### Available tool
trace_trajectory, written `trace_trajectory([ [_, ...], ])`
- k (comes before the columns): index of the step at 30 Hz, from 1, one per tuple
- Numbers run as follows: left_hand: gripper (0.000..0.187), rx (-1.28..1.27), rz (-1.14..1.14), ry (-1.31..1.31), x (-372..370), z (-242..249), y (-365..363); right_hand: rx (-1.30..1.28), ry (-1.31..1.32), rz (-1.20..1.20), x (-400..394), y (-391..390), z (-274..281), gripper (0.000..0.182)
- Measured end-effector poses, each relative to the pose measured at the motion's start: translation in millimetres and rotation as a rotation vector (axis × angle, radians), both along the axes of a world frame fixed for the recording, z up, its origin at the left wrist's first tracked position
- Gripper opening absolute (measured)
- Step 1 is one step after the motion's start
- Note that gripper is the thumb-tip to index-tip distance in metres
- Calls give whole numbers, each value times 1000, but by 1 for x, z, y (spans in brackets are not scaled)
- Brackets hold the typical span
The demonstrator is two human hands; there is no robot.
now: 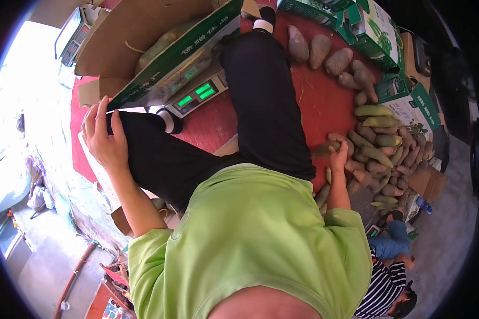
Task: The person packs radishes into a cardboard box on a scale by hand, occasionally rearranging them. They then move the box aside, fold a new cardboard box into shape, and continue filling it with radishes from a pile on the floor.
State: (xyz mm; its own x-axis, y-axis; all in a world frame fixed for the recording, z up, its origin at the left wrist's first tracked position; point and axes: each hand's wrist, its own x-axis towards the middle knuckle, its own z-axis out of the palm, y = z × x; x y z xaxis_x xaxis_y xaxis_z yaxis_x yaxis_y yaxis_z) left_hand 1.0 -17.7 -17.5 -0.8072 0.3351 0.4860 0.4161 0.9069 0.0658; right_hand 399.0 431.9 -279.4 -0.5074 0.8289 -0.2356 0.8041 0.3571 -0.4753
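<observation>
My left hand (104, 135) rests by my left knee, fingers extended, the tips at the near corner of an open cardboard box (181, 58) with a green printed side. Inside the box lies a pale green root vegetable (170, 43), partly hidden by the wall. Under the box, a digital scale (201, 94) shows lit green digits. To the right, my right hand (338, 155) is closed around a brownish-green, long root vegetable (323, 149) at the edge of a heap. That heap mixes reddish-brown tubers (375, 167) with green elongated ones (377, 154).
Several larger tubers (319, 50) lie on the red surface (314, 101) beyond my right leg. Green-and-white cartons (375, 34) stand at the upper right. Another scale (74, 34) is at the upper left. A person in a striped shirt (383, 287) sits at the lower right.
</observation>
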Motion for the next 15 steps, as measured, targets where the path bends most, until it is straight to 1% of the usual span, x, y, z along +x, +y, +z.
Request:
trace_trajectory([
  [1,30,2,-20,-3,1,2,1,7,86,6,-14,5,7,43],
  [2,28,71,-51,-30,1,4,3,14,172,13,-29,10,13,42],
  [3,28,74,-45,-21,1,4,3,17,180,19,-51,11,29,42],
  [5,28,90,-75,-52,2,5,1,-120,379,-103,-99,11,72,40],
  [7,28,96,-79,-52,2,6,1,60,511,91,-134,28,90,39],
  [9,28,90,-81,-45,2,6,1,157,588,174,-180,30,138,38],
  [13,29,96,-75,-42,4,6,3,200,831,242,-265,22,235,37],
  [15,30,81,-64,-37,4,7,3,61,1045,310,-299,20,265,39],
])
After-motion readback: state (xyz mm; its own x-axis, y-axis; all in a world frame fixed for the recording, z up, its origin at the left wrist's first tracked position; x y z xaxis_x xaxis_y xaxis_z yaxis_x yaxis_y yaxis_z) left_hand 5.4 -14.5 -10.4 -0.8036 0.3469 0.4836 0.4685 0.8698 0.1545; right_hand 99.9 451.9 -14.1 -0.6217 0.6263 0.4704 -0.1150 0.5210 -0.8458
